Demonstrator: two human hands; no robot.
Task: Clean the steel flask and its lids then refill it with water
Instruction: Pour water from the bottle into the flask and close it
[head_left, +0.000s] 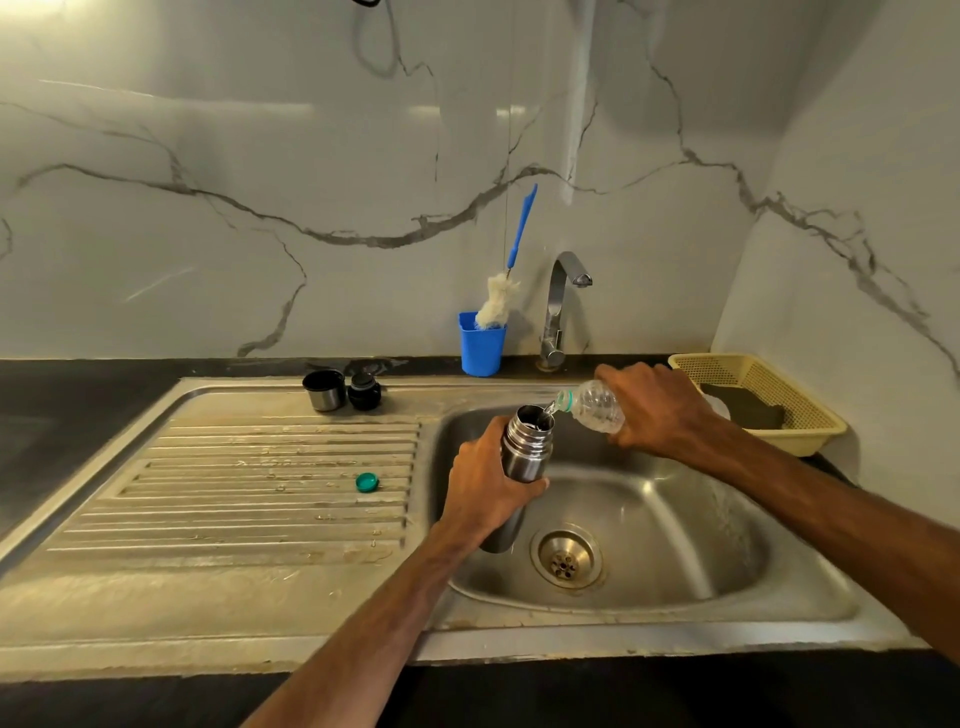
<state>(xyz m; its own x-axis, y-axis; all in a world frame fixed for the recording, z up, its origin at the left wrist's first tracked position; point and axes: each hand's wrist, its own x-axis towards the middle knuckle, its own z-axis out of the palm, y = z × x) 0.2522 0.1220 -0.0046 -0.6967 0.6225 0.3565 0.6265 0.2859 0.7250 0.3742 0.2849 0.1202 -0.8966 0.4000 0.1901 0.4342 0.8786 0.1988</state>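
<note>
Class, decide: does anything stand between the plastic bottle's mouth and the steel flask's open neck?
Nothing visible. The bottle tips at the rim of the flask; the steel cup and black stopper stand aside on the drainboard.

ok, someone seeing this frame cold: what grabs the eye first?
Over the sink basin, the left hand grips the open steel flask while the right hand tilts a clear plastic bottle, pouring water into the flask's mouth. Next, the green bottle cap lying on the ribbed drainboard, with the steel cup lid and black stopper side by side at its back edge.
</note>
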